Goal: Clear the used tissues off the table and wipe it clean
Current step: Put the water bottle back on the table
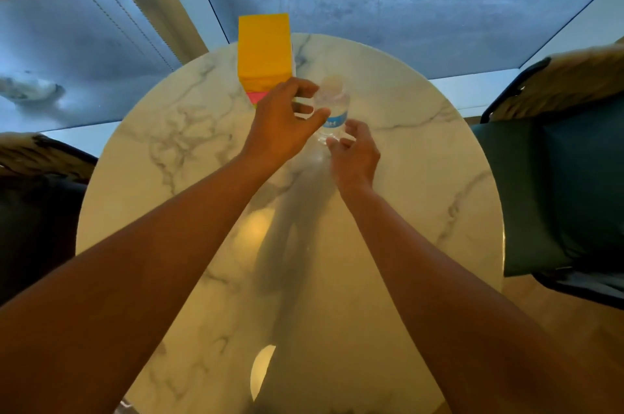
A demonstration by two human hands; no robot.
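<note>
Head view: small water bottle [332, 109] upright at upper centre of the marble table [422, 177], long axis vertical, just right of the yellow box [264, 49]. Left hand [282, 128] nearer, fingers spread and loosely curved beside the bottle's neck, gripping nothing; right hand [354, 153] just below its base, relaxed, also empty. No used tissues visible anywhere on the tabletop.

Round marble-look table [388, 197], two items on its far part.
White top with grey veins, glossy, light glare near centre and near edge. Yellow box [264, 49] stands upright at far edge, pink band at its base. Clear plastic bottle [332, 109], blue label, upright just right of box.
</note>
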